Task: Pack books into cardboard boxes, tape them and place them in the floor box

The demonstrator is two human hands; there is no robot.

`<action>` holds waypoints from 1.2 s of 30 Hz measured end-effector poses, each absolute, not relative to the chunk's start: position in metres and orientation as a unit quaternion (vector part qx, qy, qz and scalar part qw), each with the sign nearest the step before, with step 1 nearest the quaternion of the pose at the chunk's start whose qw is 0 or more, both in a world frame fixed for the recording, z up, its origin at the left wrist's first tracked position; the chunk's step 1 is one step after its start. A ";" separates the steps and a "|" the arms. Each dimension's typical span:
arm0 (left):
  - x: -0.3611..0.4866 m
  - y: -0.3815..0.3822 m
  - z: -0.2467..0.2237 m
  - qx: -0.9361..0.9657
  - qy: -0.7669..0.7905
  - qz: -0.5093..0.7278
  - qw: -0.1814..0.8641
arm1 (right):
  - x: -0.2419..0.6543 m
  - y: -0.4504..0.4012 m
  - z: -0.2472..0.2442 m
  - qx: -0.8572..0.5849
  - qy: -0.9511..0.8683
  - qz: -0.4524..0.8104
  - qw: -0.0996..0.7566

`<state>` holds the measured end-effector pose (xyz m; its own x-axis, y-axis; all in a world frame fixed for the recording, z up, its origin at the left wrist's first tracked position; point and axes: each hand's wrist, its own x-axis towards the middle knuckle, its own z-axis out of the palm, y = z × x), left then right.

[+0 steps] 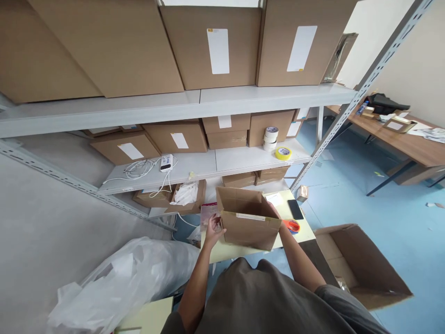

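An open-topped cardboard box (248, 232) is held upright between my two hands, over a small pale yellow table (222, 254). A strip of white tape or label runs along its near upper edge. My left hand (213, 230) grips the box's left side, thumb on the near face. At the opposite end, my right hand (277, 217) is closed on the right side, its fingers partly hidden by the cardboard. Just right of that hand lies an orange-handled tool (292, 226), perhaps scissors, with a black phone (295, 209) beyond it.
A metal shelf rack (229, 160) with cardboard boxes stands ahead. On it are white tape rolls (270, 135), a yellow tape roll (283, 153) and a power strip (167, 162). A large open carton (368, 264) is at right, a bulky white plastic bag (132, 273) at left.
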<state>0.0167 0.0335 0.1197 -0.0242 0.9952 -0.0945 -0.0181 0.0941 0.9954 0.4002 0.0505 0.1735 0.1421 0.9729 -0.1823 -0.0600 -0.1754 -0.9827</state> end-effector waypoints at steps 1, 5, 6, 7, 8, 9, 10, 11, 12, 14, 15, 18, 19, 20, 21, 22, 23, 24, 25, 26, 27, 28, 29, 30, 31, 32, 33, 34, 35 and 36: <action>0.016 0.036 0.125 0.470 0.525 0.483 0.519 | 0.402 0.052 0.179 -0.559 -0.407 0.520 0.501; 0.012 0.042 0.158 0.513 0.512 0.467 0.506 | 0.412 0.048 0.194 -0.571 -0.405 0.512 0.498; 0.011 0.042 0.168 0.536 0.503 0.458 0.499 | 0.415 0.044 0.197 -0.573 -0.399 0.518 0.494; 0.011 0.042 0.179 0.563 0.497 0.448 0.485 | 0.417 0.039 0.198 -0.571 -0.390 0.532 0.488; 0.012 0.042 0.189 0.590 0.496 0.441 0.460 | 0.418 0.033 0.199 -0.567 -0.381 0.550 0.481; 0.013 0.042 0.199 0.613 0.497 0.432 0.436 | 0.419 0.028 0.200 -0.566 -0.371 0.564 0.474; 0.015 0.042 0.207 0.631 0.497 0.421 0.421 | 0.419 0.023 0.200 -0.568 -0.363 0.571 0.469; 0.018 0.041 0.213 0.645 0.496 0.409 0.414 | 0.417 0.018 0.200 -0.573 -0.358 0.571 0.466; 0.020 0.040 0.218 0.654 0.493 0.395 0.417 | 0.415 0.014 0.200 -0.580 -0.356 0.566 0.466; 0.024 0.038 0.223 0.663 0.482 0.372 0.436 | 0.407 0.010 0.200 -0.592 -0.351 0.554 0.469; 0.024 0.037 0.223 0.663 0.477 0.365 0.446 | 0.403 0.009 0.200 -0.596 -0.347 0.551 0.469; 0.021 0.033 0.220 0.659 0.472 0.356 0.465 | 0.391 0.011 0.197 -0.600 -0.348 0.544 0.472; 0.019 0.032 0.219 0.658 0.473 0.352 0.468 | 0.388 0.013 0.195 -0.600 -0.353 0.540 0.474; 0.018 0.030 0.217 0.658 0.475 0.347 0.470 | 0.386 0.015 0.192 -0.600 -0.359 0.534 0.476; 0.016 0.029 0.216 0.659 0.476 0.343 0.471 | 0.384 0.018 0.189 -0.601 -0.363 0.528 0.478; 0.015 0.028 0.215 0.662 0.475 0.338 0.472 | 0.383 0.021 0.186 -0.603 -0.366 0.524 0.478; 0.014 0.027 0.214 0.665 0.471 0.335 0.473 | 0.383 0.023 0.182 -0.607 -0.368 0.520 0.476; 0.013 0.025 0.213 0.668 0.467 0.332 0.475 | 0.384 0.027 0.179 -0.614 -0.369 0.515 0.471; 0.012 0.023 0.213 0.670 0.460 0.332 0.479 | 0.384 0.030 0.176 -0.625 -0.368 0.508 0.464; 0.011 0.021 0.212 0.671 0.454 0.334 0.483 | 0.385 0.033 0.173 -0.639 -0.366 0.500 0.456; 0.009 0.019 0.212 0.668 0.449 0.338 0.488 | 0.385 0.036 0.170 -0.652 -0.363 0.492 0.449; 0.006 0.017 0.211 0.662 0.449 0.343 0.493 | 0.385 0.038 0.167 -0.665 -0.359 0.483 0.443; 0.003 0.015 0.211 0.653 0.452 0.347 0.499 | 0.384 0.041 0.165 -0.676 -0.354 0.475 0.439; 0.000 0.013 0.210 0.644 0.459 0.348 0.503 | 0.383 0.042 0.163 -0.684 -0.349 0.468 0.437; -0.003 0.011 0.210 0.637 0.467 0.346 0.507 | 0.381 0.043 0.161 -0.691 -0.345 0.462 0.436; -0.005 0.009 0.209 0.633 0.473 0.343 0.508 | 0.379 0.043 0.159 -0.696 -0.342 0.457 0.436; -0.007 0.007 0.208 0.633 0.477 0.339 0.507 | 0.376 0.042 0.158 -0.700 -0.339 0.453 0.435; -0.007 0.006 0.207 0.635 0.477 0.337 0.505 | 0.375 0.040 0.158 -0.702 -0.336 0.451 0.437; -0.006 0.005 0.205 0.636 0.478 0.342 0.500 | 0.374 0.037 0.158 -0.700 -0.331 0.453 0.442; -0.004 0.003 0.203 0.632 0.480 0.353 0.495 | 0.373 0.033 0.159 -0.694 -0.325 0.458 0.451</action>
<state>-0.0042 0.0033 0.2025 0.2892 0.9568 -0.0289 0.2567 -0.0484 0.9653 0.3733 0.0332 0.1586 0.3694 0.8639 -0.3423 0.0373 -0.3818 -0.9235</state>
